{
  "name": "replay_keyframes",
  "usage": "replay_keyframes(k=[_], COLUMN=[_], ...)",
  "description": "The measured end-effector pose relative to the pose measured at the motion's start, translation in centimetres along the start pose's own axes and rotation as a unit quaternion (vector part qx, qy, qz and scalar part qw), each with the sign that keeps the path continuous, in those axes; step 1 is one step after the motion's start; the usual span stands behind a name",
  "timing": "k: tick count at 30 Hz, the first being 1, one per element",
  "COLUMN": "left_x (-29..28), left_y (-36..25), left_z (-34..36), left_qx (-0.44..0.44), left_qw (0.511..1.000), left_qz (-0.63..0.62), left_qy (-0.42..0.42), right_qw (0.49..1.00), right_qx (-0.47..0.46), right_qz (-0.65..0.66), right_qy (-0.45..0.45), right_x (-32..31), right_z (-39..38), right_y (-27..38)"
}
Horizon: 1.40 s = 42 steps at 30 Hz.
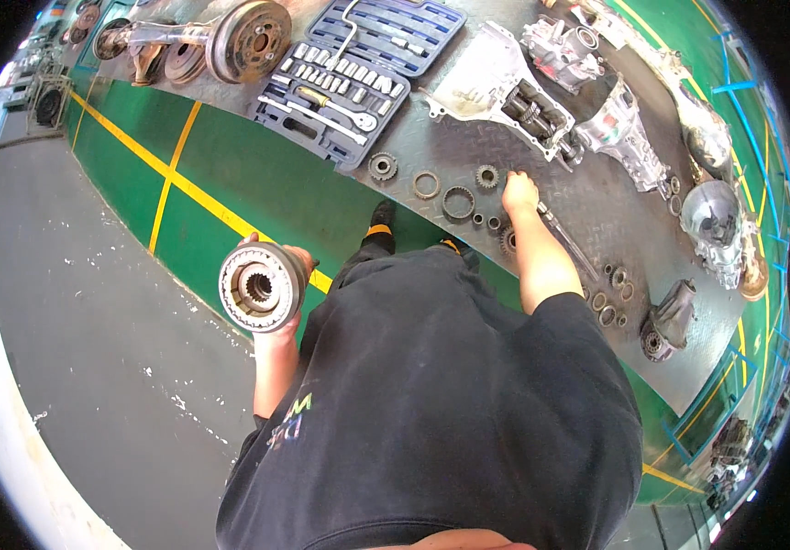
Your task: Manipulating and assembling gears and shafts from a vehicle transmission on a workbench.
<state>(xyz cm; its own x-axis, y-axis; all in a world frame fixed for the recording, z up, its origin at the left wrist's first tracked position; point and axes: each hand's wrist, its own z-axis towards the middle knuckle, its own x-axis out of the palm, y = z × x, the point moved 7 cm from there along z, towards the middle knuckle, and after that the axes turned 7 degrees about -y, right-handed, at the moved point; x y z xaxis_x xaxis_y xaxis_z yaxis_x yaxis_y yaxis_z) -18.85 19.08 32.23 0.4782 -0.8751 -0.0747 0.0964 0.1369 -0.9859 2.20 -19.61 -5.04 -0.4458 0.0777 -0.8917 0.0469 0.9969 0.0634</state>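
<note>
So the chunky geared drum (277,286) sits at the left of the frame, up in the air over the floor (138,302) and well clear of the tabletop (642,238). The left hand (287,328) is clamped around it, fingers over the upper rim and the heel of the hand under the bottom edge. It's a round lump, so the only axis I'd go by is the line through its toothed hole, and that points roughly up at the camera. From the right hand (520,192) it's down and to the left, well apart, so the left hand is easily the nearer one. The right hand is over the tabletop, just beside a small gear (480,174); its fingers look bunched, but I can't tell if anything's pinched in there.

Counts, best I can do: one drum. Three loose gears: that small one, one just below the tool case (441,41), one partly behind the right forearm (546,261). Two wide rings (445,206) and two tiny rings (478,220) near the table edge. One long shaft (571,240) slanting down-right. Further lower right, maybe seven little rings (607,309), though some overlap. One ratchet (340,108) in the case.
</note>
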Motion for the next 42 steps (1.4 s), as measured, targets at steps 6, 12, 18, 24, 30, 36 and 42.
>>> replay_keyframes(k=[6,12,18,24,30,36,42], left_x=[0.4,-0.2,0.2,2.1,3.6,5.2,5.3], left_y=[0.2,0.7,1.2,-0.4,-0.1,0.0,0.2], left_z=[0.4,0.5,0.8,1.3,2.0,2.8,2.9], left_qx=[0.0,0.02,-0.079,-0.045,-0.017,0.012,-0.068], left_qw=[0.999,0.999,0.995,0.992,0.983,0.975,0.971], left_qz=[-0.029,-0.024,-0.062,-0.085,-0.098,-0.11,-0.102], left_qy=[0.023,0.043,0.028,0.082,0.156,0.193,0.203], right_qw=[0.999,0.997,0.996,0.955,0.883,0.922,0.979], right_qx=[0.011,-0.009,-0.035,-0.024,0.009,-0.053,0.056], right_qz=[-0.001,0.024,0.043,0.222,0.404,0.281,0.144], right_qy=[-0.03,-0.075,-0.077,-0.194,-0.239,-0.262,-0.136], right_x=[-1.1,-0.9,0.6,-3.9,-9.2,-8.5,-0.4], right_z=[-1.9,-2.1,-0.8,-3.0,-9.3,-7.7,-5.6], right_y=[0.4,1.1,-0.9,1.7,2.2,2.1,-0.9])
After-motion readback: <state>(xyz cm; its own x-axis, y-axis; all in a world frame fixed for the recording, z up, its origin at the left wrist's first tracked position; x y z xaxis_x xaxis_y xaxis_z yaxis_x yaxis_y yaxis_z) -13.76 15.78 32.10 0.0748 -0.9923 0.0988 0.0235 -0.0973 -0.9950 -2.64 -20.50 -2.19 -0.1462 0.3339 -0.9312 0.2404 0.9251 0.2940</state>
